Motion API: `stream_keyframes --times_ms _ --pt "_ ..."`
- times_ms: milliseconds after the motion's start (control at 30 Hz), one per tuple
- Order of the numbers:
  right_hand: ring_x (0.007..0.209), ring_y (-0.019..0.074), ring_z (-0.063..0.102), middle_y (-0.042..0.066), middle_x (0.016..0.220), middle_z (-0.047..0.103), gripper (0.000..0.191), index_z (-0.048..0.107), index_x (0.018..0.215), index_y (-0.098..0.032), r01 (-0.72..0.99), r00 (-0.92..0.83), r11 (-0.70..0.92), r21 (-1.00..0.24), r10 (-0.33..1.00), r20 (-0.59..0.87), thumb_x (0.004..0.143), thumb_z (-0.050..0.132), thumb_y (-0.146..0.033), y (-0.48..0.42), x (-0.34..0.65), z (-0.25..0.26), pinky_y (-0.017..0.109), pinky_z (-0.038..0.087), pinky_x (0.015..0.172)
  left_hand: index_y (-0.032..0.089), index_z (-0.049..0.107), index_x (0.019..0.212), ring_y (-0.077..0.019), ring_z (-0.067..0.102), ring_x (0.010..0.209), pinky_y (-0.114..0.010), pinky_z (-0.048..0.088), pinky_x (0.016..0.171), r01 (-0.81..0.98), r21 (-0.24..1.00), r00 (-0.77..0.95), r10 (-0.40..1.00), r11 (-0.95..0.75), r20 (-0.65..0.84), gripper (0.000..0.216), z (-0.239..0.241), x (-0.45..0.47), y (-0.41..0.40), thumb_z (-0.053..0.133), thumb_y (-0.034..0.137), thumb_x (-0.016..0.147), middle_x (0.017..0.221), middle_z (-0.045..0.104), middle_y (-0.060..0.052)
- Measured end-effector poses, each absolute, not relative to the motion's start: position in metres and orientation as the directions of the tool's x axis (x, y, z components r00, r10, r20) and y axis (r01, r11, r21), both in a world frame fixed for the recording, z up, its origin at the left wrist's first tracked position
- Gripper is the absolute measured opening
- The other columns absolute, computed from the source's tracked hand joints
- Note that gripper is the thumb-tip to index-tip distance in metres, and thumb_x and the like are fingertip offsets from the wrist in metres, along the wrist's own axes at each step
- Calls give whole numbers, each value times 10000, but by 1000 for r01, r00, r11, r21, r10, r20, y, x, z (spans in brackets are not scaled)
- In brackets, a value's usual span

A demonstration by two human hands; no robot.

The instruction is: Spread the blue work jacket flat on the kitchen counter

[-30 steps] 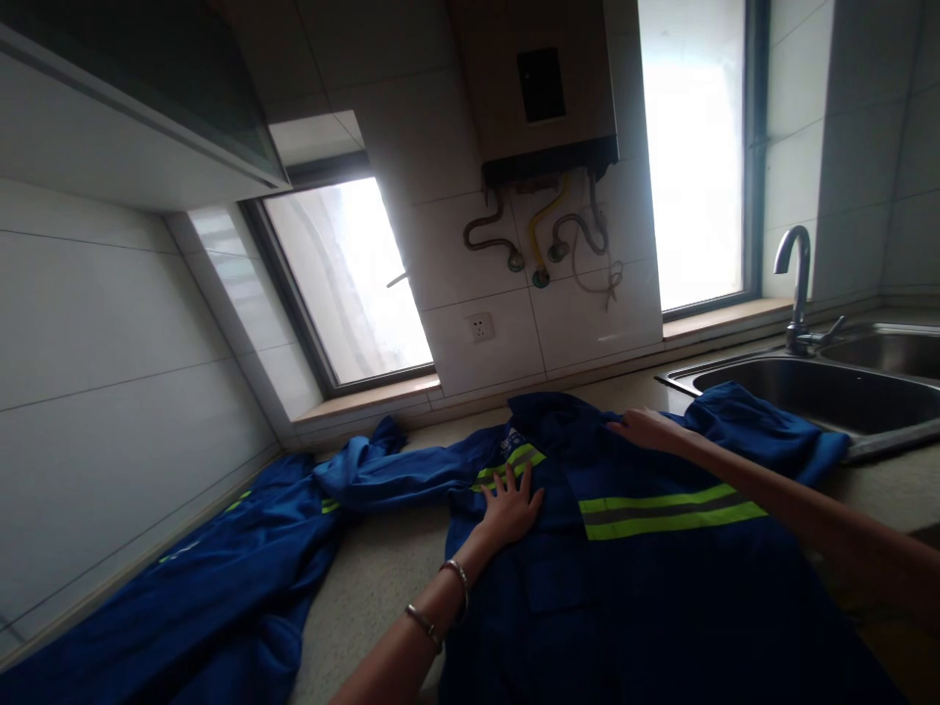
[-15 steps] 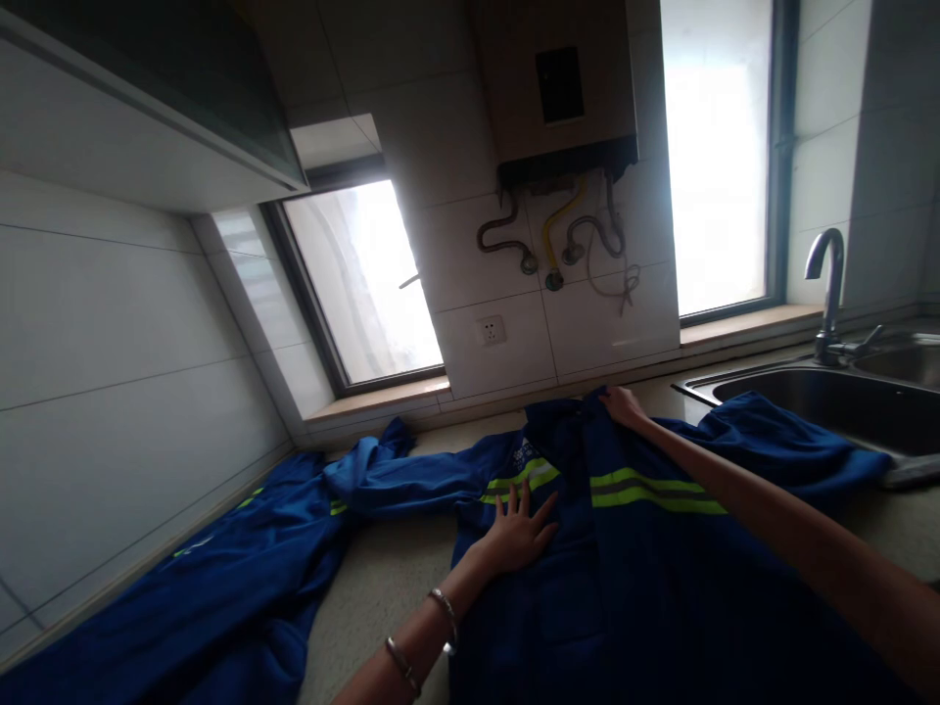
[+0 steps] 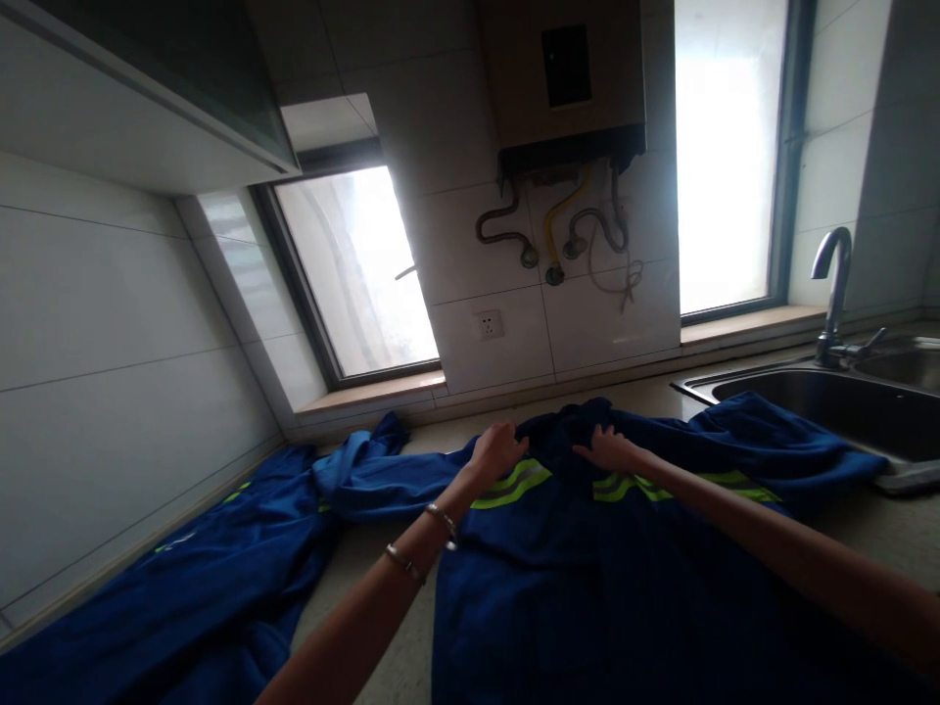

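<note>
A blue work jacket (image 3: 587,578) with yellow-green reflective stripes lies spread front-up on the stone counter (image 3: 367,578). My left hand (image 3: 495,450), two bracelets on its wrist, grips the cloth near the collar on the left side of the chest. My right hand (image 3: 606,450) rests with curled fingers on the jacket just right of the collar, above the right stripe. Whether it pinches the cloth is unclear. One sleeve (image 3: 389,475) stretches left, the other (image 3: 793,450) lies toward the sink.
A second blue garment (image 3: 198,597) lies along the left wall. A steel sink (image 3: 822,397) with a tap (image 3: 833,294) sits at the right. A wall heater (image 3: 562,78) with hoses, a socket (image 3: 489,324) and two windows stand behind the counter.
My left hand has moved from the flat of the chest up to the collar area and closed on cloth. My right hand has drawn back from the far collar toward the middle.
</note>
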State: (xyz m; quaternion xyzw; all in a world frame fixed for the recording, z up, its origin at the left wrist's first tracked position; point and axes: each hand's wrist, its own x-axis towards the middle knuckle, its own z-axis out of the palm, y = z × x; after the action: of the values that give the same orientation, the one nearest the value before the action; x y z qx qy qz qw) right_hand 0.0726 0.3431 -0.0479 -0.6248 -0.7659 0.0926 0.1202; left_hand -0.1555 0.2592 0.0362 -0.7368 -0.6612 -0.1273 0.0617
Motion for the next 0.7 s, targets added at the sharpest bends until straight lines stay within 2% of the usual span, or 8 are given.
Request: stream_keyframes --times_ms 67,167,233,333,400,500,600,700 --pt "1232 485 370 408 1367 271 954 276 1413 43 956 -227 233 -179 972 57 827 366 -705 318 59 -57 563 305 941 141 586 1148 -269 587 1056 -287 453 846 985 90 114 950 -145 289 483 44 -148 288 532 483 812 1120 640 -144" --pt "1254 496 325 390 1384 261 891 338 1401 -2 955 -276 284 -79 955 108 840 334 -694 291 48 -66 580 262 955 134 568 1181 -282 552 1116 -286 455 861 985 99 117 964 -144 241 564 39 -133 318 622 494 749 1203 599 -152" --pt "1243 493 337 385 1373 285 860 376 1381 -9 953 -284 298 -62 944 166 853 299 -684 282 47 -68 591 263 942 133 615 1112 -290 574 1086 -308 471 839 987 110 89 974 -114 209 454 30 -126 329 625 422 762 1160 624 -159" --pt "1165 447 434 356 1273 428 793 479 1292 -30 944 -300 322 -78 932 204 867 274 -668 281 52 -67 556 334 887 119 675 962 -296 615 1019 -344 482 810 989 143 17 982 -45 190 246 20 -123 336 558 263 801 1048 666 -181" --pt "1100 403 489 308 1177 512 719 543 1199 -63 938 -313 337 -83 924 219 872 293 -652 285 55 -65 508 385 842 115 684 912 -297 622 1006 -352 480 805 982 187 -37 978 -3 207 220 23 -126 341 519 216 808 1015 673 -192" --pt "1048 367 527 257 1114 550 625 555 1126 -96 936 -311 342 -86 915 257 877 333 -624 295 59 -58 450 428 787 105 676 911 -309 615 1015 -356 478 786 957 287 -116 958 37 263 245 45 -131 352 486 223 812 1024 665 -207" --pt "965 333 588 211 1020 606 566 521 1131 -114 933 -248 301 -196 934 257 897 328 -592 313 69 -43 419 444 762 97 656 915 -314 613 1004 -346 478 752 909 415 -187 930 42 315 252 80 -136 368 473 228 802 1012 659 -212" --pt "878 289 626 159 926 642 538 546 1047 -144 880 -78 194 -434 959 271 918 266 -584 341 92 -22 385 454 755 93 636 857 -271 653 839 -303 480 652 821 571 -220 928 11 300 228 111 -140 383 466 235 801 832 669 -180"
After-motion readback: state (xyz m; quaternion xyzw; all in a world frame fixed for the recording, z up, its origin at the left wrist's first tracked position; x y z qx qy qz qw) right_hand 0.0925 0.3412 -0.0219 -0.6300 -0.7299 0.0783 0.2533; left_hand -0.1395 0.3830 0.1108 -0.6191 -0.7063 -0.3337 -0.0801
